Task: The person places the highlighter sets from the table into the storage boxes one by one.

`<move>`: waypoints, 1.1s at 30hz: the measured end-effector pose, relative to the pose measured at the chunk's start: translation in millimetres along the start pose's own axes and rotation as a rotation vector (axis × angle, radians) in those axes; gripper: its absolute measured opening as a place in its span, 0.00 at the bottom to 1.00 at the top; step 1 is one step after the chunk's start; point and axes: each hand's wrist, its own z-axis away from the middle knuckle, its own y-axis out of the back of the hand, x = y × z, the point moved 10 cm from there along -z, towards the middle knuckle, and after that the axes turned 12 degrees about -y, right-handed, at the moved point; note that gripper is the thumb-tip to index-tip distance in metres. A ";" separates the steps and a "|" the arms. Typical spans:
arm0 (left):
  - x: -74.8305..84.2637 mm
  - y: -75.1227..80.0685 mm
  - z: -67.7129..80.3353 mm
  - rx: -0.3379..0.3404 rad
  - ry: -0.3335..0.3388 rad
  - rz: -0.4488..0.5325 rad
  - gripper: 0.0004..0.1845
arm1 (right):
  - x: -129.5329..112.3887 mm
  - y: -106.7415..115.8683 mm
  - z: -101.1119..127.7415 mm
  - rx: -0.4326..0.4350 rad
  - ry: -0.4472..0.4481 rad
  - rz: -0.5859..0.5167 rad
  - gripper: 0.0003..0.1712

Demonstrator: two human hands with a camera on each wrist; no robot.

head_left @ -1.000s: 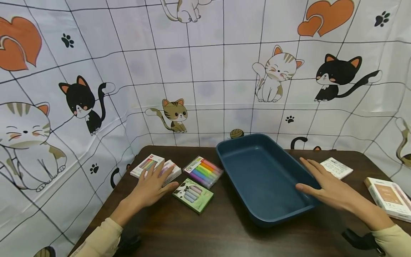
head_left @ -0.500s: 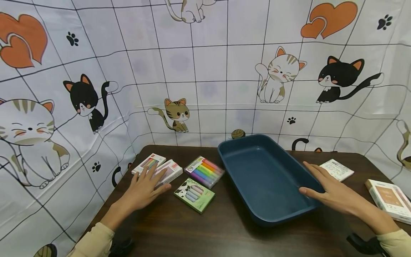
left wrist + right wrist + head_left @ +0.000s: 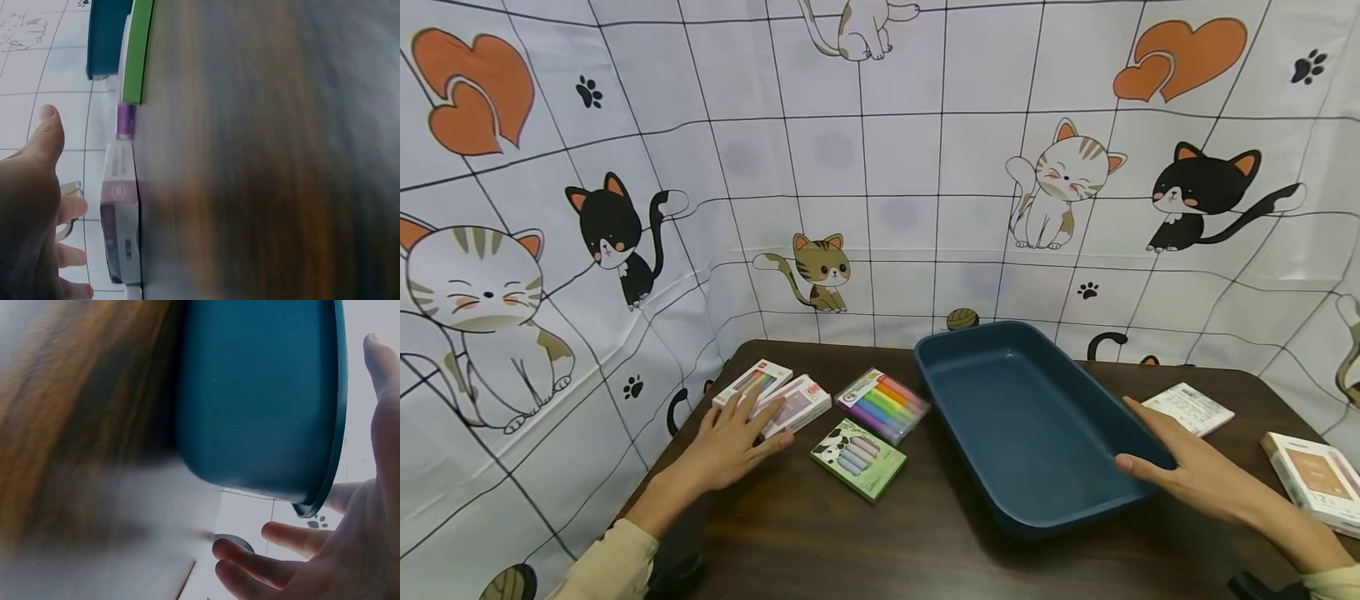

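Two hands are down on my table (image 3: 940, 542), each at its own thing. My right hand (image 3: 1195, 477) lies with straight, relaxed fingers along the right rim of the blue tray (image 3: 1030, 425), thumb over the edge; the wrist view shows the rim (image 3: 337, 425) between thumb and fingers, not clamped. The tray sits mid-table with nothing in it, its far end near the cat-print cloth (image 3: 880, 167).

My left hand (image 3: 730, 442) rests flat, fingers spread, tips on the pink box (image 3: 796, 405) and touching the box beside it (image 3: 752, 385). It grips nothing.

Just right of these lie a clear marker pack (image 3: 882, 404) and a green box (image 3: 855, 457). Right of the tray are a white card (image 3: 1189, 408) and a tan box (image 3: 1315, 479).

As I judge it, the work is to steady the tray and take up the pink box. To do that well, I would keep the right hand light on the rim so the tray does not slide, and curl the left fingers round the box's long edges rather than press on top, lifting clear of its neighbour.
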 end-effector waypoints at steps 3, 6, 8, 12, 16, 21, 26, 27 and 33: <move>-2.2 3.8 3.9 0.009 0.011 0.004 0.42 | 4.8 0.9 0.9 -0.012 -0.022 -0.001 0.49; -4.8 5.6 5.6 0.015 0.011 0.003 0.42 | 11.4 2.4 2.9 -0.018 -0.058 0.008 0.48; -7.2 5.3 6.4 0.003 0.024 0.007 0.43 | 14.0 2.3 4.7 -0.023 -0.070 0.010 0.48; -8.9 5.1 9.6 -0.028 0.044 0.003 0.43 | 16.0 -0.8 9.2 -0.021 -0.067 -0.007 0.48; -10.1 2.7 12.7 -0.038 0.046 -0.001 0.42 | 16.2 -4.6 12.4 -0.018 -0.058 -0.026 0.48; -11.8 0.4 12.9 -0.028 0.047 0.009 0.41 | 16.9 -3.4 10.9 -0.009 -0.063 -0.023 0.50; -13.5 -2.9 12.5 -0.037 0.043 0.014 0.40 | 19.8 -3.6 11.1 -0.037 -0.071 -0.046 0.49; -13.5 -3.3 12.1 -0.037 0.039 0.018 0.40 | 20.0 -4.1 11.3 -0.050 -0.070 -0.069 0.49; -11.6 -4.5 10.3 -0.030 0.012 0.035 0.40 | 21.1 -9.9 12.2 -0.129 -0.070 -0.211 0.50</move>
